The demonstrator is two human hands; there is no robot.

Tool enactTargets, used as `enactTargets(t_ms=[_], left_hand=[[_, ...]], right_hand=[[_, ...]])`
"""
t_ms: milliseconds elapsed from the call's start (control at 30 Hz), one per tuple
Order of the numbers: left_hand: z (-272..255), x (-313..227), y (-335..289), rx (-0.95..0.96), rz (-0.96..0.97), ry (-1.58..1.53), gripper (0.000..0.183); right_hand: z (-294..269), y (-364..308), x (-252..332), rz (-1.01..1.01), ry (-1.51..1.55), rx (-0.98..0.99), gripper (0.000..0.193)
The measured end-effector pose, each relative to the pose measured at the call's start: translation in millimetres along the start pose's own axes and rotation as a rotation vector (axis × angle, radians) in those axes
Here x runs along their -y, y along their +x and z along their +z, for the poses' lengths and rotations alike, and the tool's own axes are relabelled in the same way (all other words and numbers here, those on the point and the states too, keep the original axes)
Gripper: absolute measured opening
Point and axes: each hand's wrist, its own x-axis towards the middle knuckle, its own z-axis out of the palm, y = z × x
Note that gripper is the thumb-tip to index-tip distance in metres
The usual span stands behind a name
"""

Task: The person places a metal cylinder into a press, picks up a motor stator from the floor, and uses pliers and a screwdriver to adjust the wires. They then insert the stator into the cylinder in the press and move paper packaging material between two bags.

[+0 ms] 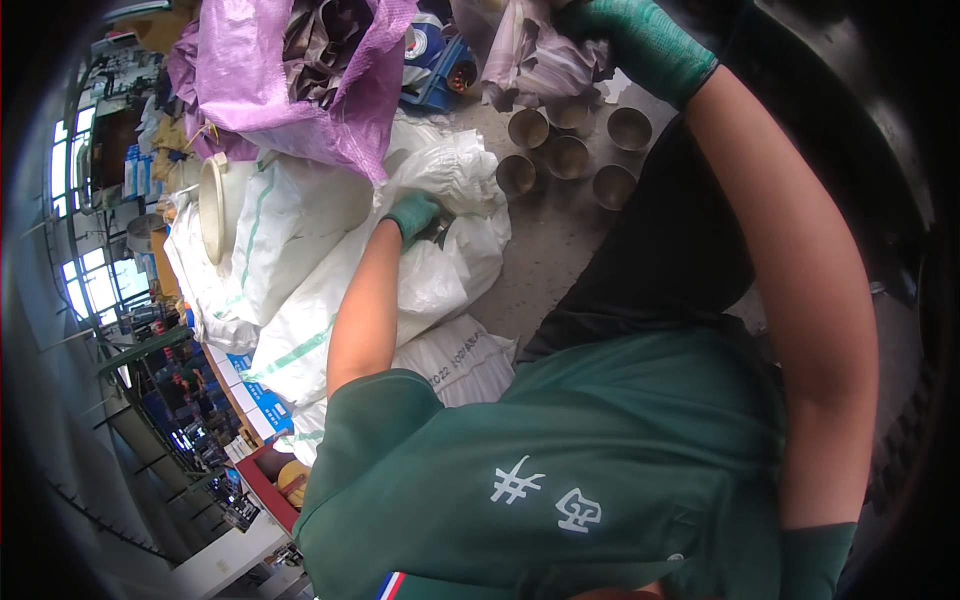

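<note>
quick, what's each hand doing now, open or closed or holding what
Left hand: gloved, at the white sack's mouth; fingers partly hidden, grip cannot be told.
Right hand: gloved, beside crumpled sheeting; open or closed cannot be told.

Floor (540, 250) gap beside cups (567, 157), white sack (472, 252) blocking left

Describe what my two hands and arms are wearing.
Your left hand and right hand each wear a green glove; the right one looks knitted, with a dark edge at the wrist. The left sleeve and right sleeve are short and darker green, leaving the forearms bare.
</note>
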Motion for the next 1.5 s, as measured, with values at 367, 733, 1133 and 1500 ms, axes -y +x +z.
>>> enactTargets(t_ms=[367,733,1133,1500], left_hand=[[143.0,212.5,83.1,0.01,-0.013,0.475,0.084],[164.3,141.0,35.0,-0.15,0.05,0.327,0.088],[88.4,65.4,-63.5,-0.551,0.44,-0.274,0.092],[155.3,-70.5,-30.1,-0.495,0.672,0.107,0.048]], right_hand=[[-2.0,3.3,9.3,-0.033,0.0,0.001,0.042],[-4.9,-8.7,11.4,-0.026,-0.02,-0.032,0.042],[-10.0,-10.7,14.6,-0.047,0.007,-0.065,0.041],[-20.7,-12.8,7.1,-0.019,-0.007,-0.153,0.041]])
